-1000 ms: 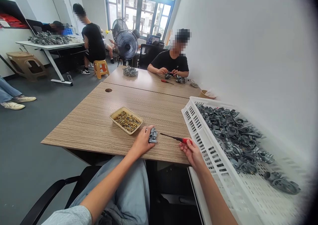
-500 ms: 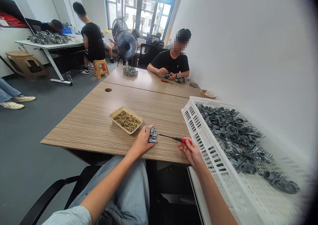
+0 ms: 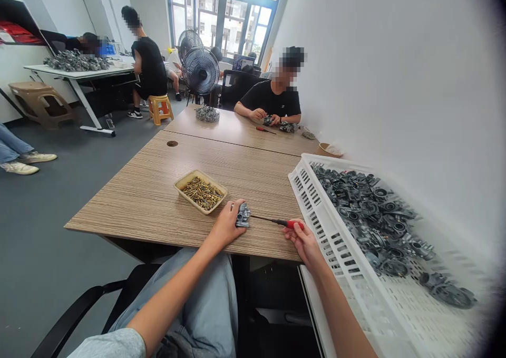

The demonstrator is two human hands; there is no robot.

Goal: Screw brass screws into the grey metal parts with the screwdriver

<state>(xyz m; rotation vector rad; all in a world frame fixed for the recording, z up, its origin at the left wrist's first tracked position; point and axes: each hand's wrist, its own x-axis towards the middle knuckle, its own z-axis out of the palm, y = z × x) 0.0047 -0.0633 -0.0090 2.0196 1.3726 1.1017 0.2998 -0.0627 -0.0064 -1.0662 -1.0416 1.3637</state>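
Near the front edge of the wood-grain table, my left hand is closed around a small grey metal carburetor body. My right hand grips the red handle of a screwdriver, held nearly level. Its thin dark shaft points left, and the tip meets the right side of the carburetor body or lies just beside it; I cannot tell which. Beyond my left hand stands a beige tray filled with small brass-coloured parts.
A white slotted crate with many grey carburetor bodies stands close on my right. Across the table a co-worker handles similar parts beside another red screwdriver. A round pile of metal parts sits at the far left.
My right hand and the screwdriver have shifted very slightly left, toward the carburetor body. My left hand stays in place. A seated person in the background has leaned a little to the right.
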